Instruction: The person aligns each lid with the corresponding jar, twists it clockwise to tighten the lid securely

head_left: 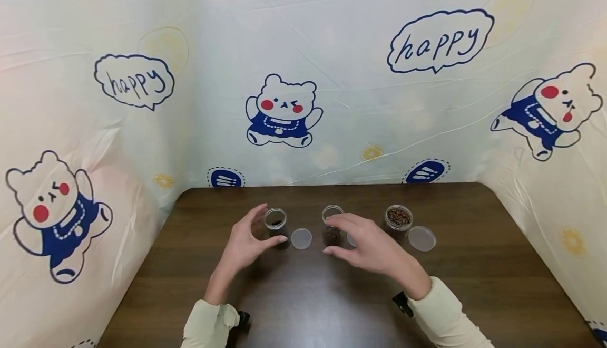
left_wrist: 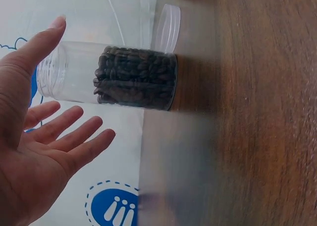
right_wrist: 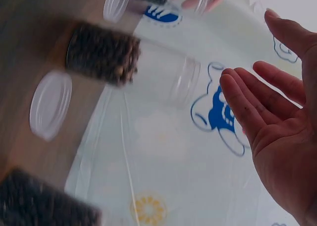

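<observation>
Three clear jars of dark coffee-like beans stand upright and uncovered. Around the left jar [head_left: 276, 220], my left hand [head_left: 244, 245] spreads thumb and fingers on opposite sides. In the left wrist view those fingers look relaxed, and the jar's beans [left_wrist: 138, 77] fill roughly its lower half; contact is unclear. Near the middle jar [head_left: 333, 234], my right hand [head_left: 372, 245] reaches in with thumb and fingers apart. From the right wrist, that jar's beans [right_wrist: 101, 52] show low inside it, and a gap separates the hand from the jar. Nothing is held in either hand.
A clear round lid [head_left: 301, 239] lies right of the left jar. Another lid [head_left: 351, 240] is partly hidden by my right hand. Further right, the third jar [head_left: 398, 219] is fuller, with its lid [head_left: 422, 238] alongside. A printed curtain [head_left: 332, 116] surrounds the wooden table [head_left: 308, 306].
</observation>
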`<state>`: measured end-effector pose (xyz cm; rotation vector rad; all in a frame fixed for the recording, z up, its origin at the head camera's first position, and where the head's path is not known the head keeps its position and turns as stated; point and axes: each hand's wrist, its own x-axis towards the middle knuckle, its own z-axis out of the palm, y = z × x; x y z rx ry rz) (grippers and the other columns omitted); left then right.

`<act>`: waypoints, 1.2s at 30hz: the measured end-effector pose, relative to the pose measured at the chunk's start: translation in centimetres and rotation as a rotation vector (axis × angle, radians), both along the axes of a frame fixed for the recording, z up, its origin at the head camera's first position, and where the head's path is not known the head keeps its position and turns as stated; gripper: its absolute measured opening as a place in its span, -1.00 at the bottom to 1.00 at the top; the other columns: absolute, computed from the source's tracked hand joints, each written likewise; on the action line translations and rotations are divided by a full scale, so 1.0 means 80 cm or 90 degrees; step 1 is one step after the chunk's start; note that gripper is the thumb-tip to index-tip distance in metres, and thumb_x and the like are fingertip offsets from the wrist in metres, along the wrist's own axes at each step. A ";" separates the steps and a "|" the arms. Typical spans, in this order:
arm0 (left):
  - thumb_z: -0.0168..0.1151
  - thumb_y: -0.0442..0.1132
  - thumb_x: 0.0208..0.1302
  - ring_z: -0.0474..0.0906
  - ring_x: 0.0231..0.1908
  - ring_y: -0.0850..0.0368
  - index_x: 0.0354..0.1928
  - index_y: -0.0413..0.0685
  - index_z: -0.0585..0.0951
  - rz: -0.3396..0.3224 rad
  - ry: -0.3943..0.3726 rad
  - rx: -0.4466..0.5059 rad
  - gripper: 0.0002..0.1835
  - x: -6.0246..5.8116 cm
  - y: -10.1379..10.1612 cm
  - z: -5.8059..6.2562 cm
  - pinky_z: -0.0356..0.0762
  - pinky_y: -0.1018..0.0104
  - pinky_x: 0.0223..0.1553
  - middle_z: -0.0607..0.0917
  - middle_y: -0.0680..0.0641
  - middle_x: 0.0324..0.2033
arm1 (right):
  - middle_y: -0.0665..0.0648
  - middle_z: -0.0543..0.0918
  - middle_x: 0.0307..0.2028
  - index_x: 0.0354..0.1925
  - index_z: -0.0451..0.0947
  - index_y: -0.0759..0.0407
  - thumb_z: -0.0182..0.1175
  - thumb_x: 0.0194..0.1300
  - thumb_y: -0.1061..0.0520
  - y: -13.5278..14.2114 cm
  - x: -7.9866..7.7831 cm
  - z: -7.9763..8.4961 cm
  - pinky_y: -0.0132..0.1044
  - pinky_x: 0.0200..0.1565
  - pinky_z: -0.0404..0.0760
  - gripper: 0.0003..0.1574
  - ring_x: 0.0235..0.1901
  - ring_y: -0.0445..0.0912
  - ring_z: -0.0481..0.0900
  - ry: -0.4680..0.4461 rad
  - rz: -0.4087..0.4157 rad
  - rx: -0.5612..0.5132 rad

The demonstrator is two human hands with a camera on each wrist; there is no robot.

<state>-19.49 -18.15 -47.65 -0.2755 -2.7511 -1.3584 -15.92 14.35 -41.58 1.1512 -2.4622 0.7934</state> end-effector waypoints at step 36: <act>0.68 0.00 0.08 0.59 0.33 -0.13 0.41 0.00 0.40 -0.004 -0.027 0.045 -0.10 -0.010 0.007 -0.019 0.63 -0.10 0.31 0.66 -0.20 0.26 | 0.30 0.60 0.32 0.34 0.47 0.36 0.37 0.44 -0.05 -0.121 -0.026 -0.081 -0.04 0.41 0.57 -0.28 0.37 0.13 0.55 -0.147 -0.097 0.244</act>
